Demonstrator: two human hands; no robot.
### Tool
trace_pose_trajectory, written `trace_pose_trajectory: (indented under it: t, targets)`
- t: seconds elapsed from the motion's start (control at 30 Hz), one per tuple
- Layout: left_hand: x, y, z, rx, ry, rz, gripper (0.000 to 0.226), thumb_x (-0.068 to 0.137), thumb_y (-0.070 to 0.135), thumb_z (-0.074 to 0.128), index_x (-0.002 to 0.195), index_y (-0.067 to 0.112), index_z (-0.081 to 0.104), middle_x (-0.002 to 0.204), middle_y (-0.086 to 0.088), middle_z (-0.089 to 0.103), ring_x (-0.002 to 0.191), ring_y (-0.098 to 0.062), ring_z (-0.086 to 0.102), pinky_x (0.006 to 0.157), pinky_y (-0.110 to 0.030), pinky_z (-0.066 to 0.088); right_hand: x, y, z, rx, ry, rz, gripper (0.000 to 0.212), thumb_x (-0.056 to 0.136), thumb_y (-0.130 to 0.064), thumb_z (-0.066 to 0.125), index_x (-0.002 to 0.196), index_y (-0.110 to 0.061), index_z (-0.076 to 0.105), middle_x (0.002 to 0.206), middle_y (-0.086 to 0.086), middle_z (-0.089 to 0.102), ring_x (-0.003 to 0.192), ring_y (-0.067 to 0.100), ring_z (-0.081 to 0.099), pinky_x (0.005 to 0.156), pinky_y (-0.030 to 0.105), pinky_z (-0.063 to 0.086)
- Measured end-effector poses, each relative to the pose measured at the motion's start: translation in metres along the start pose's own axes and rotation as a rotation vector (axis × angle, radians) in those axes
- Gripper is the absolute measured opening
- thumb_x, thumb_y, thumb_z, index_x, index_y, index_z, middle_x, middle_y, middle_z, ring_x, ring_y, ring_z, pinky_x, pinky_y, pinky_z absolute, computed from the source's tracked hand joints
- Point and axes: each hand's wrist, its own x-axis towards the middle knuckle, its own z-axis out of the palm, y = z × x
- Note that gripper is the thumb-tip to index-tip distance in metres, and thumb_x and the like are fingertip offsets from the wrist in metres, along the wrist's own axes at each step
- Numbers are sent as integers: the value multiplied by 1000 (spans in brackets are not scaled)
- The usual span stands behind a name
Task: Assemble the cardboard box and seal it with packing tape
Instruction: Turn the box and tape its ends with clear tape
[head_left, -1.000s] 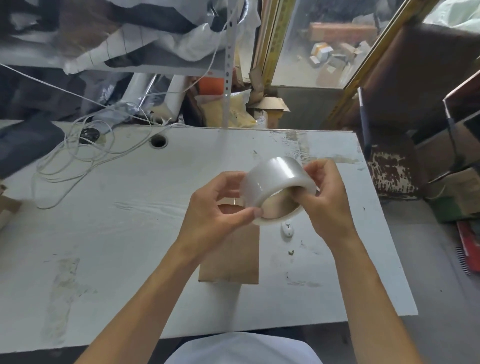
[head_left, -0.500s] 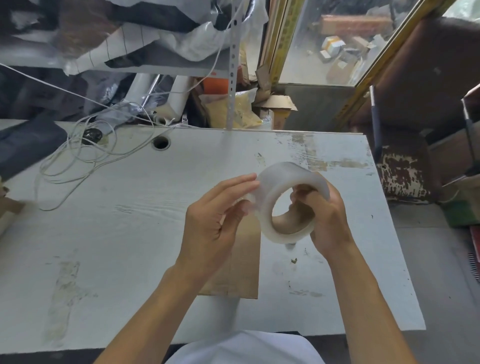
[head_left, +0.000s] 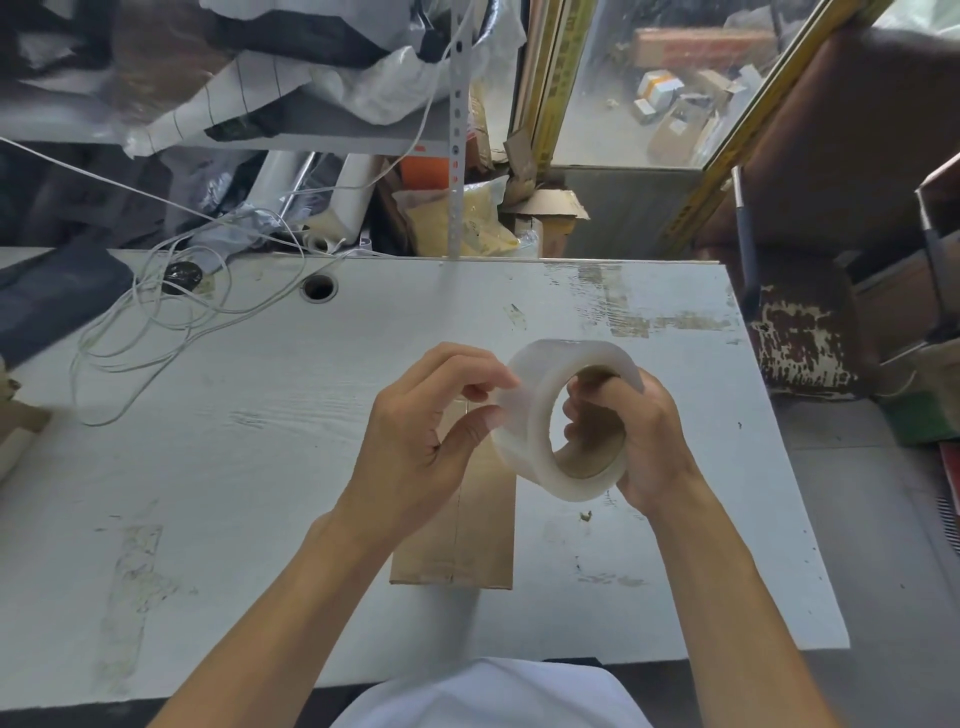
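Cluttered workroom; white table (head_left: 260, 467) in the foreground, its top scuffed and marked with old tape residue near the far right corner.

- Tape roll (head_left: 524, 431): clear packing tape on a brown core, held up above the table with its open centre turned toward the camera.
- Right hand (head_left: 644, 431): grips the roll, fingers (head_left: 597, 395) curled through the core from the far side, palm against the roll's right rim.
- Left hand (head_left: 421, 441): at the roll's left edge, thumb and curled fingertips touching the outer tape surface; whether a loose tape end is pinched cannot be told.
- Box (head_left: 467, 530): brown cardboard, lying on the table below the hands, a seam running along its length; its far end is hidden behind the left hand. Neither hand touches it.
- Cable (head_left: 156, 317): white, loosely coiled on the table's far left, one strand running up and away to the left.
- Hole (head_left: 318, 287): round, in the tabletop near the far edge.
- Shelf (head_left: 311, 140): grey, behind the table, piled with plastic sheeting and dark wrapped bundles.
- Window (head_left: 665, 83): behind the table at right, yellow-framed, small boxes scattered on the ground outside.
- Shirt (head_left: 488, 696): white, at the bottom edge.
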Motion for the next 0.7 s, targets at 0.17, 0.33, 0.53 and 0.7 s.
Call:
trace_pose_trajectory:
  t: [0.17,0.33,0.53,0.7]
  targets:
    - [-2,-6,1,-123,-17,-48,15,92,9,63,107,11,62,100,2,61,91,-29,59,80,-40,50,-2,-1,2,60,-17,51,9,74,-10,54,82,-9,50,69,4,39,64,20,43,54,33,36]
    - [-5,-6,3,-176,14,-104,17,90,11,63,107,11,63,97,2,62,90,-25,59,81,-33,48,0,-2,5,93,-38,91,7,72,-11,55,76,-10,49,69,5,39,62,20,44,54,31,36]
    - [-9,-4,4,-174,24,-144,22,90,17,61,112,17,63,91,11,59,86,-18,60,82,-26,45,0,-2,7,93,-40,97,11,71,-11,55,79,-9,48,69,6,38,62,21,44,54,32,35]
    - [-5,-5,0,-145,54,-117,22,92,16,61,114,16,65,101,1,60,89,-24,61,81,-31,50,0,-8,10,80,-63,107,9,70,-11,53,64,-16,47,67,2,39,61,20,44,55,31,33]
